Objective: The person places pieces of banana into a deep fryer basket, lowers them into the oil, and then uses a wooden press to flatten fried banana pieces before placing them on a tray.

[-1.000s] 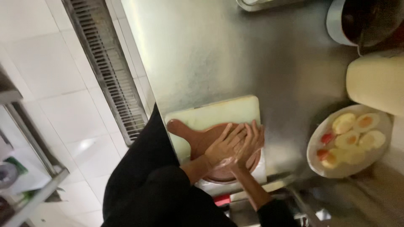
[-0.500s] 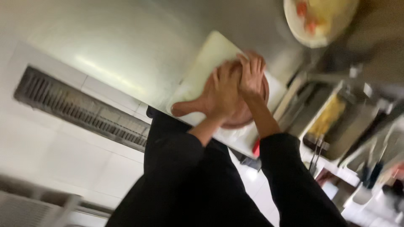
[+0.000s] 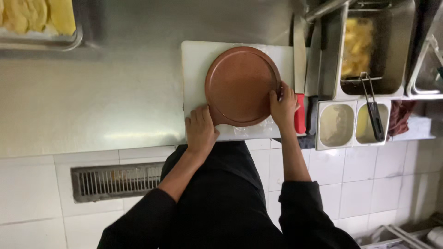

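Floor: white tiles with a metal drain grate [image 3: 115, 180] nearest the body, below the table edge.
Sleeves: dark, both arms reaching forward over the table.
Left hand [image 3: 200, 129]: fingers closed over the stub handle at the near-left edge of the round wooden board [image 3: 242, 85]; gripping it, thumb side hidden.
Right hand [image 3: 283, 105]: fingers curled on the board's near-right rim, pinching the edge (grip looks light).
Board position: round brown wooden board lying flat on the white cutting board [image 3: 194, 69], roughly centred, near edge almost at the cutting board's front.
Film: thin clear plastic sheet [image 3: 251, 130] showing under the board at the near side, wrinkled.
Knife: red-handled knife [image 3: 300, 83] just right of the right hand, blade pointing away, lying along the cutting board's edge.
Table [image 3: 92, 92]: steel, bare on the left.
Right side: two small steel tubs [image 3: 337, 124] with pale sauces, black tongs [image 3: 373, 106] across one; deeper pan [image 3: 369, 50] behind holds yellow food.
Far left: tray [image 3: 37, 23] of yellow pieces at the corner.
Risk 1: right knuckles sit close to the knife; a sideways shift could knock it off the table or catch a finger.
Risk 2: board rests on slick film, so an uneven pull could make it skate toward the front edge.
Risk 3: light rim pinch could slip if the board is lifted one-sided.
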